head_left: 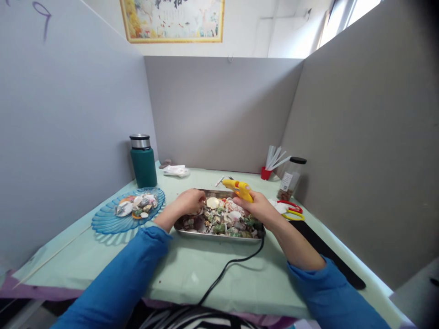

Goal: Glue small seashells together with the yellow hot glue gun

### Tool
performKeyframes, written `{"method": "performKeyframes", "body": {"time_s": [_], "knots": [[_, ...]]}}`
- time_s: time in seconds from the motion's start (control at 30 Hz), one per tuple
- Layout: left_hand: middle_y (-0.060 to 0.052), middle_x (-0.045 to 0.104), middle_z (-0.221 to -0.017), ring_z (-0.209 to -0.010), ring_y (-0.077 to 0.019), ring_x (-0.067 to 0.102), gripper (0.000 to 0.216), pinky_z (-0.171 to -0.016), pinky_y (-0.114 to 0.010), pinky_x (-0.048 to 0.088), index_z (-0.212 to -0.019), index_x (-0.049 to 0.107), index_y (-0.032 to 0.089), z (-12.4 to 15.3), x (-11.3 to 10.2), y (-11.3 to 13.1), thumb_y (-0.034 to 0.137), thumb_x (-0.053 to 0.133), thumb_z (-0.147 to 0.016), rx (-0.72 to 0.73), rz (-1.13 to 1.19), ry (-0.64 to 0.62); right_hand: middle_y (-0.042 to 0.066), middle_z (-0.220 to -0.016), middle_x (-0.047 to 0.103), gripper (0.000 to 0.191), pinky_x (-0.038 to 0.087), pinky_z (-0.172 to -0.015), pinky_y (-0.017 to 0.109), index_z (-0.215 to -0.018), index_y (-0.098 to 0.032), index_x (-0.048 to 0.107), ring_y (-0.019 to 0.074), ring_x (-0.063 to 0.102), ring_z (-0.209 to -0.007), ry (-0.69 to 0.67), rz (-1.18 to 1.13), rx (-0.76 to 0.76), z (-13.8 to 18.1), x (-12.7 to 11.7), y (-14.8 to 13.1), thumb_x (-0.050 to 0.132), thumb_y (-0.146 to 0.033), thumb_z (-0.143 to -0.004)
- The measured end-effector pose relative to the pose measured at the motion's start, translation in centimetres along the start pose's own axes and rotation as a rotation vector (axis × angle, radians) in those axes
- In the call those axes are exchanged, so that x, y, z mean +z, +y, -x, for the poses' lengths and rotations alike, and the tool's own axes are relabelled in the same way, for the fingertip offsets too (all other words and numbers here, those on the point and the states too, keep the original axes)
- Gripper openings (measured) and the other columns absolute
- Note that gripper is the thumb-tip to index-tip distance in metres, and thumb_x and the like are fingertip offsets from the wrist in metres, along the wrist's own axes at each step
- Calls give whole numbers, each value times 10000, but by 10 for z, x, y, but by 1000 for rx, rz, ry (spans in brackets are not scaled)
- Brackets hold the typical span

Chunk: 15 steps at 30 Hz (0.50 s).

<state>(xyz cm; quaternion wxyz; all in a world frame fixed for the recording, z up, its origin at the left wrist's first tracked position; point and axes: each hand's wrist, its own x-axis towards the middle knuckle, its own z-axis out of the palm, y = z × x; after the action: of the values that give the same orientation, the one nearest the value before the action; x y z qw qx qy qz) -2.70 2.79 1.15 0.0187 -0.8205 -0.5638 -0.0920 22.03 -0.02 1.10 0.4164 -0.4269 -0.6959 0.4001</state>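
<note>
My right hand [259, 206] is wrapped around the grip of a yellow hot glue gun [236, 186], held over the right side of a metal tray with its nozzle pointing left. A black cord hangs from it across the table. The metal tray [219, 237] is filled with mixed seashells [228, 217]. At its left side my left hand [192, 201] reaches in with curled, closed fingers; what lies between the fingertips is hidden. To the left, a blue scalloped glass plate [106, 219] carries a cluster of shells [140, 204].
A green bottle [143, 164] stands behind the plate. At the back right are a red cup [266, 173] of glue sticks and a jar [291, 178] with a black lid. Scissors [294, 212] and a black mat [325, 253] lie right. Grey partitions enclose the table.
</note>
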Motion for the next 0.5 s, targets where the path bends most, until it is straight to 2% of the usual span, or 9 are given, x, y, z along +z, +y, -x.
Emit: {"method": "performKeyframes", "body": {"time_s": [0.13, 0.23, 0.33, 0.4, 0.5], "knots": [[-45, 693, -926, -811, -179, 618, 280, -708, -232, 430, -979, 682, 217, 2, -8, 6, 219, 537, -739, 82, 64, -57, -8, -644, 508, 408, 357, -470, 241, -976, -160, 625, 106, 415, -511, 97, -31, -1, -3, 1, 3, 667, -465, -708], [-44, 664, -984, -886, -195, 603, 362, -768, -237, 428, -1026, 680, 244, 8, -10, 15, 212, 630, -669, 234, 35, -174, 3, -667, 532, 422, 367, -468, 247, -990, -159, 623, 108, 418, -512, 124, -49, -1, -4, 1, 2, 660, -473, -711], [-50, 610, -1060, -953, -211, 581, 447, -816, -253, 423, -1082, 657, 279, 13, -6, 25, 220, 672, -639, 343, 14, -211, 15, -691, 557, 442, 386, -485, 255, -1007, -147, 624, 122, 447, -540, 129, -55, 12, -4, 3, 1, 668, -463, -702], [-49, 603, -1049, -925, -207, 588, 381, -793, -257, 430, -1043, 667, 273, 14, -2, 28, 211, 645, -668, 330, 7, -180, 31, -732, 585, 447, 405, -514, 264, -1014, -145, 629, 145, 491, -592, 133, -49, 9, -4, 4, 2, 671, -455, -695], [-51, 622, -984, -855, -200, 598, 266, -730, -260, 434, -958, 676, 239, 12, 1, 26, 182, 577, -717, 192, -42, -49, 46, -792, 615, 451, 427, -557, 277, -1028, -145, 632, 173, 535, -667, 141, -33, -5, -5, 5, 4, 663, -454, -699]]}}
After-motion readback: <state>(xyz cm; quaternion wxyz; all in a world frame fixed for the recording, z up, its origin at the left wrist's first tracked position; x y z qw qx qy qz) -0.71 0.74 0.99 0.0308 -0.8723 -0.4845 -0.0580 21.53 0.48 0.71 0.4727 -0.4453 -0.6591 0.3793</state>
